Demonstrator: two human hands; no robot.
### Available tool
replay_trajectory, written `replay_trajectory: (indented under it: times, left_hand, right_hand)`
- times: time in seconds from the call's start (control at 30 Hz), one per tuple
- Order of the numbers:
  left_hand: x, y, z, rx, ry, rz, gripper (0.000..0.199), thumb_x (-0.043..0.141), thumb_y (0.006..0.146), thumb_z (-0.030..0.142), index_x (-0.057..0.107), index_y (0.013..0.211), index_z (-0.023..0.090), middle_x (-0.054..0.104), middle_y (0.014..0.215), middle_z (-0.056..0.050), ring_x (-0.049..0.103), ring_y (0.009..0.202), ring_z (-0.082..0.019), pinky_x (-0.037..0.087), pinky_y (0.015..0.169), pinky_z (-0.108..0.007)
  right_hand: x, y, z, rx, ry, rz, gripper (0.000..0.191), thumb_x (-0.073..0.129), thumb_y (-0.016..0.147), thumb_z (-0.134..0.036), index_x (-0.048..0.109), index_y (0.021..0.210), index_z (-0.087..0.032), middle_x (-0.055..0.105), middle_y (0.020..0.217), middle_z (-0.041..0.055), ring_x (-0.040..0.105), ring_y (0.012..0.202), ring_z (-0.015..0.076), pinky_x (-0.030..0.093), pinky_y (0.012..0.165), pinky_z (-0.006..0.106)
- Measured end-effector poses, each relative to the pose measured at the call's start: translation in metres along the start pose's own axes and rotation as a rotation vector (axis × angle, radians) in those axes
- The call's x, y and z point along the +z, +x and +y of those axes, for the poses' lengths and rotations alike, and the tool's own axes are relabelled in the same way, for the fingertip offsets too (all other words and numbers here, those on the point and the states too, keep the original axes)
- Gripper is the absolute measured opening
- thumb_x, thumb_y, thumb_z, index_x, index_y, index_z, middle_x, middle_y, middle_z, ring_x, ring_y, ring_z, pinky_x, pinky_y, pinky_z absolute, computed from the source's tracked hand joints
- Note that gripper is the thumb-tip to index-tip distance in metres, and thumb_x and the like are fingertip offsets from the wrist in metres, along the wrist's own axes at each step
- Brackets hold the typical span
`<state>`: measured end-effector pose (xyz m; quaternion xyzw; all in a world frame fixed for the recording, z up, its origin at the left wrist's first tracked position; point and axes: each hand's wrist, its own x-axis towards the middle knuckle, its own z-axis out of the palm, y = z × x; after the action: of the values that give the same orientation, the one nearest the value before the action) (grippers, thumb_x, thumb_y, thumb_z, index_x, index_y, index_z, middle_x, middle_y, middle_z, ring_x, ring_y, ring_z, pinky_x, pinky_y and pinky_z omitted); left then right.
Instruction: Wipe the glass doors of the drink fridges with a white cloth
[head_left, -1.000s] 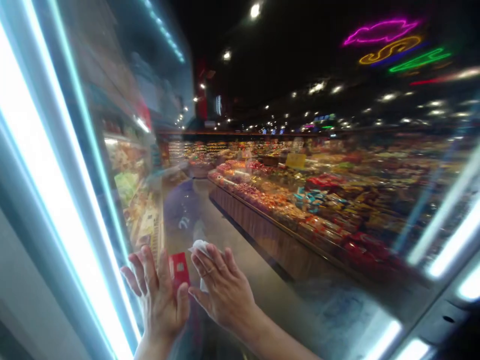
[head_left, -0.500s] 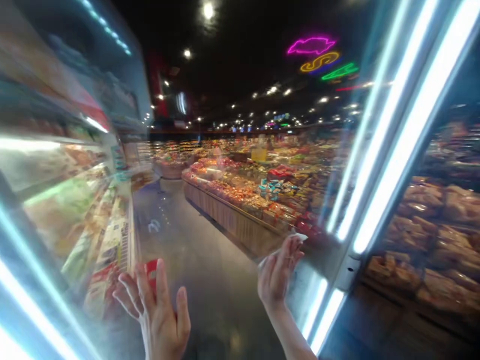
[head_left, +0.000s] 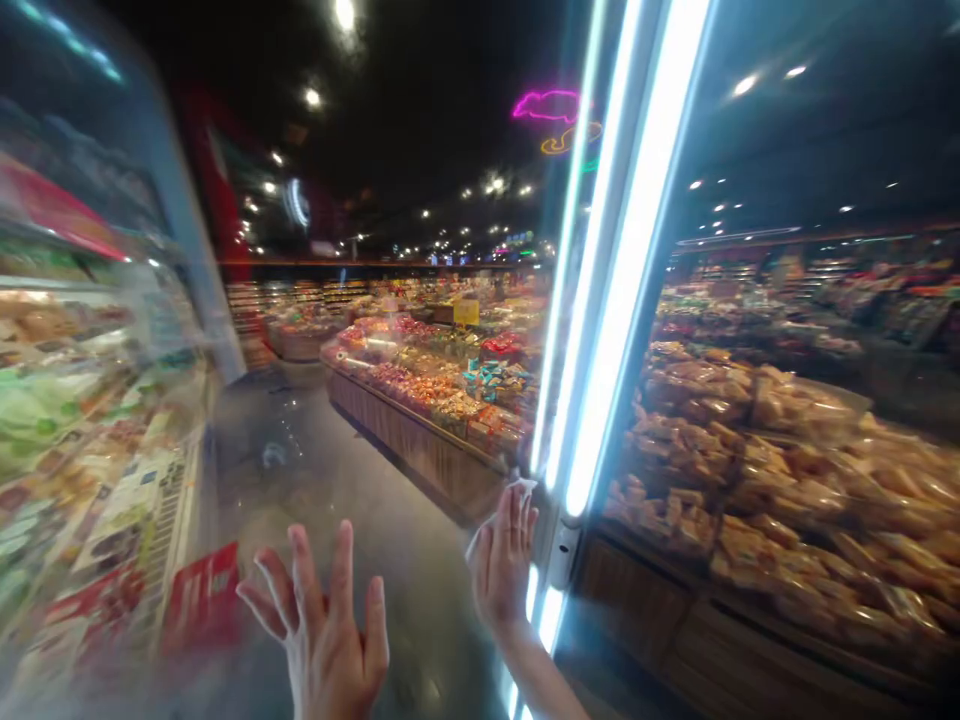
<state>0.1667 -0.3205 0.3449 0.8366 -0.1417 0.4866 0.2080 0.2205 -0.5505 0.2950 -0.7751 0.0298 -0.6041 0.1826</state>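
Observation:
My left hand (head_left: 326,625) is raised at the lower middle, fingers spread apart, with nothing in it. It appears against a transparent pane, through which the shop floor shows. To its right, my right hand (head_left: 504,560) presses a thin whitish cloth (head_left: 525,486) against the glass; the cloth's edges stick out past the fingertips and beside the palm. Just right of that hand runs a bright strip of light tubes (head_left: 637,240), slanting from the top down to a grey metal fitting (head_left: 564,552).
A lit shelf with packed greens (head_left: 45,410) stands at the left, near a red sign (head_left: 201,598). Beyond the glass is a long wooden bin (head_left: 405,440) of wrapped goods. Bagged brown goods (head_left: 810,500) fill bins at the right.
The view has turned right, so the light strip and bins have shifted left. My right hand and the cloth now appear further left and closer to my left hand, which keeps its spread fingers.

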Motion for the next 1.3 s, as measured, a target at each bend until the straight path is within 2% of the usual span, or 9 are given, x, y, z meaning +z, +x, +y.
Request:
replay_trajectory:
  times: [0.2, 0.4, 0.57, 0.73, 0.9, 0.97, 1.1, 1.23, 1.3]
  left_hand:
    - [0.017, -0.006, 0.023, -0.065, 0.016, 0.014, 0.093, 0.058, 0.091, 0.021, 0.004, 0.164, 0.043, -0.008, 0.176, -0.004, -0.011, 0.161, -0.041, -0.001, 0.123, -0.08]
    - [0.018, -0.012, 0.025, -0.062, 0.098, -0.012, 0.093, 0.058, 0.092, 0.02, 0.003, 0.165, 0.042, -0.009, 0.176, -0.004, -0.008, 0.161, -0.041, 0.002, 0.123, -0.08]
    - [0.018, -0.017, 0.015, -0.04, 0.169, -0.007, 0.091, 0.056, 0.094, 0.02, 0.005, 0.164, 0.043, -0.009, 0.176, -0.005, -0.013, 0.161, -0.039, 0.001, 0.123, -0.08]
    - [0.011, -0.027, -0.008, -0.049, 0.203, -0.004, 0.09, 0.056, 0.094, 0.02, 0.004, 0.164, 0.042, -0.008, 0.176, -0.005, -0.012, 0.162, -0.036, 0.002, 0.125, -0.076]
    - [-0.004, -0.051, -0.049, -0.075, 0.234, 0.016, 0.09, 0.057, 0.094, 0.021, 0.005, 0.165, 0.04, -0.008, 0.176, -0.006, -0.014, 0.161, -0.036, 0.0, 0.124, -0.078]
    - [-0.006, -0.062, -0.068, -0.072, 0.255, 0.038, 0.089, 0.058, 0.094, 0.022, 0.006, 0.165, 0.039, -0.007, 0.176, -0.006, -0.013, 0.161, -0.037, 0.001, 0.124, -0.077]
    - [-0.008, -0.079, -0.104, -0.085, 0.286, 0.056, 0.086, 0.058, 0.095, 0.022, 0.01, 0.165, 0.037, -0.004, 0.176, -0.008, -0.008, 0.162, -0.038, 0.002, 0.126, -0.075]
    - [-0.014, -0.084, -0.129, -0.107, 0.252, 0.076, 0.084, 0.058, 0.095, 0.021, 0.013, 0.164, 0.038, -0.002, 0.176, -0.006, -0.007, 0.162, -0.036, 0.001, 0.128, -0.071]
    - [-0.018, -0.082, -0.138, -0.106, 0.236, 0.092, 0.083, 0.059, 0.095, 0.021, 0.015, 0.163, 0.039, -0.001, 0.176, -0.004, -0.006, 0.162, -0.035, 0.001, 0.128, -0.07]
  right_hand:
    - [-0.008, 0.029, 0.014, 0.008, 0.097, -0.004, 0.069, 0.034, 0.105, -0.02, 0.003, 0.168, -0.026, 0.023, 0.172, 0.0149, 0.019, 0.161, 0.0342, 0.032, 0.119, 0.077]
    - [-0.012, 0.004, 0.025, -0.034, 0.111, -0.083, 0.072, 0.036, 0.104, -0.018, 0.004, 0.168, -0.024, 0.023, 0.172, 0.0147, 0.015, 0.161, 0.0348, 0.034, 0.118, 0.077]
    - [-0.004, 0.012, -0.004, -0.011, 0.153, -0.049, 0.073, 0.036, 0.104, -0.022, 0.0, 0.168, -0.021, 0.019, 0.173, 0.0141, 0.01, 0.162, 0.0347, 0.029, 0.12, 0.077]
    - [0.008, -0.056, -0.019, -0.393, 0.151, -0.249, 0.077, 0.047, 0.099, -0.031, 0.014, 0.167, -0.015, 0.023, 0.172, 0.0079, 0.008, 0.162, 0.0272, 0.028, 0.129, 0.06]
    - [0.016, -0.1, 0.012, -0.024, 0.022, -0.092, 0.079, 0.042, 0.102, -0.028, 0.001, 0.167, -0.01, 0.003, 0.174, 0.0172, 0.002, 0.162, 0.0371, 0.019, 0.122, 0.079]
    - [0.023, -0.108, -0.005, 0.009, 0.037, -0.087, 0.079, 0.04, 0.104, -0.032, -0.001, 0.166, -0.007, -0.001, 0.174, 0.02, 0.001, 0.162, 0.0383, 0.021, 0.121, 0.079]
    - [0.037, -0.113, -0.069, -0.17, 0.126, -0.214, 0.078, 0.039, 0.104, -0.037, 0.004, 0.166, -0.006, 0.003, 0.175, 0.0159, 0.001, 0.163, 0.0337, 0.02, 0.127, 0.069]
    - [0.044, -0.11, -0.11, -0.069, 0.134, -0.152, 0.077, 0.037, 0.105, -0.034, -0.002, 0.166, -0.006, -0.004, 0.175, 0.0164, -0.004, 0.163, 0.0354, 0.016, 0.125, 0.072]
    - [0.045, -0.115, -0.128, -0.145, 0.138, -0.192, 0.076, 0.038, 0.105, -0.033, 0.001, 0.166, -0.006, 0.0, 0.175, 0.0152, -0.002, 0.163, 0.0338, 0.015, 0.128, 0.067]
